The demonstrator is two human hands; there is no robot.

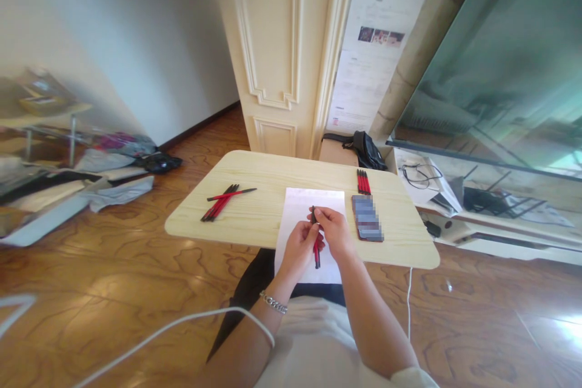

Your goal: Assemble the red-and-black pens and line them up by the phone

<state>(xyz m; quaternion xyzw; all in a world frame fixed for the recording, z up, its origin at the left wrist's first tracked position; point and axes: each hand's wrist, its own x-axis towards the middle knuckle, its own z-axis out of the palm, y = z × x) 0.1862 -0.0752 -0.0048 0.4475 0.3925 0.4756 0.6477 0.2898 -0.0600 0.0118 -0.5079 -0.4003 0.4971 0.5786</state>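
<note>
Both my hands meet over a white sheet of paper (pixel 300 203) on a small light wooden table (pixel 254 218). My left hand (pixel 300 247) and my right hand (pixel 334 231) are closed together on one red and black pen (pixel 316 253), held roughly upright, its black tip showing above my right fingers. A loose pile of several red and black pens (pixel 222 200) lies on the table to the left. A neat group of three pens (pixel 363 182) lies at the back right, beside a phone (pixel 367 218).
A white cable (pixel 173 324) crosses over my left forearm. Clothes and clutter (pixel 113 163) lie on the wooden floor at the left. A black bag (pixel 366 148) sits behind the table, and a low shelf with routers and cables (pixel 477 200) stands at the right.
</note>
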